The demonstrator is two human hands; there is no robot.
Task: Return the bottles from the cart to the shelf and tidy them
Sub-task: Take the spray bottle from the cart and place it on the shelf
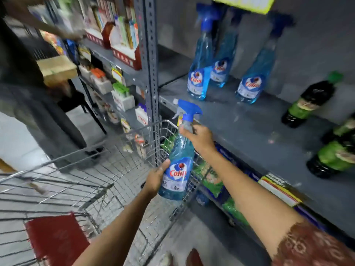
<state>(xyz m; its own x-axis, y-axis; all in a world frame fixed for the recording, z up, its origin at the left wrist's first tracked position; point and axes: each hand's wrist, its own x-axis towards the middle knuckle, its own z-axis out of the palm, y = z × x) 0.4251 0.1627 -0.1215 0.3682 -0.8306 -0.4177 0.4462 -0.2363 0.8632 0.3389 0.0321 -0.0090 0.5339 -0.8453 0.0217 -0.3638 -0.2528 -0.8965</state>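
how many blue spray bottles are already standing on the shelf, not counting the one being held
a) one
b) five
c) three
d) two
c: three blue spray bottles stand on the grey shelf, while a fourth, the held spray bottle, is still over the cart, with the right hand at its neck and the left hand at its base.

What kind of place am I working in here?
Most likely a small grocery or general store aisle. A wire shopping cart stands beside grey metal shelving stocked with identical blue spray bottles, and boxed goods with price tags fill the neighbouring rack.
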